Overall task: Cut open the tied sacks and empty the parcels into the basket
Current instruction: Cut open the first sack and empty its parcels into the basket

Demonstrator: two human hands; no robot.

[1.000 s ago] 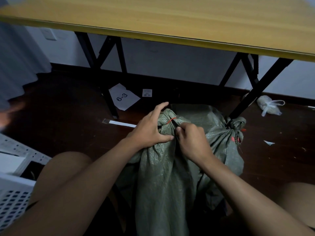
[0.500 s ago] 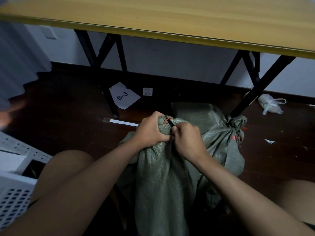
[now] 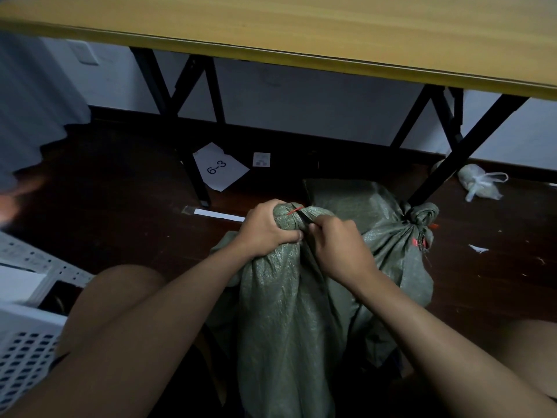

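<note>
A grey-green woven sack (image 3: 286,312) stands between my knees, its neck bunched and bound with a thin red tie (image 3: 294,210). My left hand (image 3: 265,229) grips the bunched neck just under the tie. My right hand (image 3: 340,248) holds a thin dark blade (image 3: 306,220) whose tip lies against the neck beside the tie. Behind it a second sack (image 3: 388,236) of the same cloth sits on the floor, its knot (image 3: 422,215) tied with red. The white perforated basket (image 3: 27,351) stands at the lower left.
A wooden tabletop (image 3: 301,31) on black folding legs (image 3: 193,164) spans the top. On the dark floor lie a paper marked 6-3 (image 3: 220,167), a small card (image 3: 261,159), a white strip (image 3: 218,215) and a tied clear plastic bag (image 3: 479,185).
My left hand closed its fingers down round the sack's neck. My right hand shifted up to the neck, bringing the dark blade against it beside the red tie.
</note>
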